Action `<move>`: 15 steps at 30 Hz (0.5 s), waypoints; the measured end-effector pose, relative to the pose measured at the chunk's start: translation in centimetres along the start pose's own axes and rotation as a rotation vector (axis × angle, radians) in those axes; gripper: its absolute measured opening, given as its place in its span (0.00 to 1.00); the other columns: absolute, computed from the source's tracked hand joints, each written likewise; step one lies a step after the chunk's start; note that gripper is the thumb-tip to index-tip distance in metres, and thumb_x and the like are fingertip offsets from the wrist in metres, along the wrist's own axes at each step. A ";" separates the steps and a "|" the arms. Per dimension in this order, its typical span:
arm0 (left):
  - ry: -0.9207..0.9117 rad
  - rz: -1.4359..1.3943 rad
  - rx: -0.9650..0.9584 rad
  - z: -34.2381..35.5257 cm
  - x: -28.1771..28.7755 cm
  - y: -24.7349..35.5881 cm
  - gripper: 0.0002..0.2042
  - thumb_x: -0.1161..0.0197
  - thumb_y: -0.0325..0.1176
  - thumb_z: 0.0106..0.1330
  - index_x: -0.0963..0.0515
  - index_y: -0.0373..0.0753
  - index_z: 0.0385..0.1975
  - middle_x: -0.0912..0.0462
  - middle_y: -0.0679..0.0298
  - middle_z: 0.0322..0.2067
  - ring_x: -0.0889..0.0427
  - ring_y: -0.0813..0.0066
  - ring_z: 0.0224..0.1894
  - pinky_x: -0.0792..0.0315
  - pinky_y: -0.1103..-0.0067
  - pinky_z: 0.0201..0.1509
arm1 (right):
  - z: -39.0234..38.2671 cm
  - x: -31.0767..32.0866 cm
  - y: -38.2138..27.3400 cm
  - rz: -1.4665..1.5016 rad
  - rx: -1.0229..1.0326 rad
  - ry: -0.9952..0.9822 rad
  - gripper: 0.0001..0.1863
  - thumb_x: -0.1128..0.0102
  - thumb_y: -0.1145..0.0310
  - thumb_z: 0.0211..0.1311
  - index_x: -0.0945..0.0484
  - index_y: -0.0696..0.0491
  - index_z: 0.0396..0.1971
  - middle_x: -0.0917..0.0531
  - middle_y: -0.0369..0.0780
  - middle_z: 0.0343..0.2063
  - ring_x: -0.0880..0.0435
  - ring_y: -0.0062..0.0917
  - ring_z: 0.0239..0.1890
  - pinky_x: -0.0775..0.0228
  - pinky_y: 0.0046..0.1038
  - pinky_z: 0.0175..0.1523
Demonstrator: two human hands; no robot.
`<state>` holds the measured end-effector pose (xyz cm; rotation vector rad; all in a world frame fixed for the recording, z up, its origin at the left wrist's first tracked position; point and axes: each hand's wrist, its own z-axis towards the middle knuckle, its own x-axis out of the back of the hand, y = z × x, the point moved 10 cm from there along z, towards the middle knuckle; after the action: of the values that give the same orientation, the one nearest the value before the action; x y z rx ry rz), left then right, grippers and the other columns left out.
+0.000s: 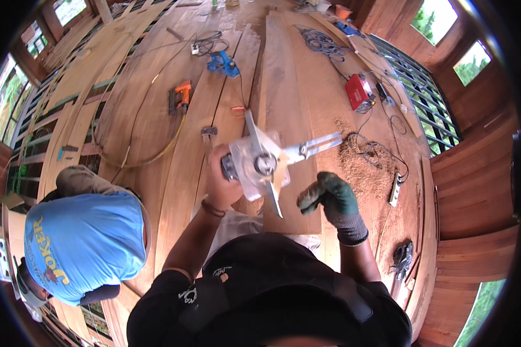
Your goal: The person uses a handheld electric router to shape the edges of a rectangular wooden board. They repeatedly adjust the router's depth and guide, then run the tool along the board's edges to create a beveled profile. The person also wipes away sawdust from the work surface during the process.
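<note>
My bare left hand is closed around a power tool with a square clear plastic base, a round centre opening and metal arms sticking out on several sides. My left fingers are partly behind the tool. My right hand, in a dark green and grey glove, is just right of it, fingers curled, with nothing visible in them. Long wooden boards lie beneath both hands, and a patch of sawdust spreads to the right.
A person in a blue T-shirt crouches at left. Around lie an orange nailer, blue planer, red machine, power strip, coiled cables and hoses. Open slatted flooring borders the left, wooden walls the right.
</note>
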<state>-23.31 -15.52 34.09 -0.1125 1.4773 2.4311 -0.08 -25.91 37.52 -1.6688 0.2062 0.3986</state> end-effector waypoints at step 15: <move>-0.253 -0.501 -0.108 3.2 -4.3 3.3 0.26 0.35 0.31 0.70 0.32 0.31 0.66 0.22 0.54 0.59 0.21 0.65 0.62 0.25 0.68 0.66 | 8.4 -5.4 9.2 0.010 0.136 -0.250 0.32 0.53 0.45 0.77 0.31 0.57 0.67 0.23 0.43 0.59 0.21 0.33 0.59 0.26 0.37 0.64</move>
<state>-19.91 -15.06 39.37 -0.1686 1.0551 2.0292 -9.60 -19.43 30.30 -1.4702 0.0544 0.5835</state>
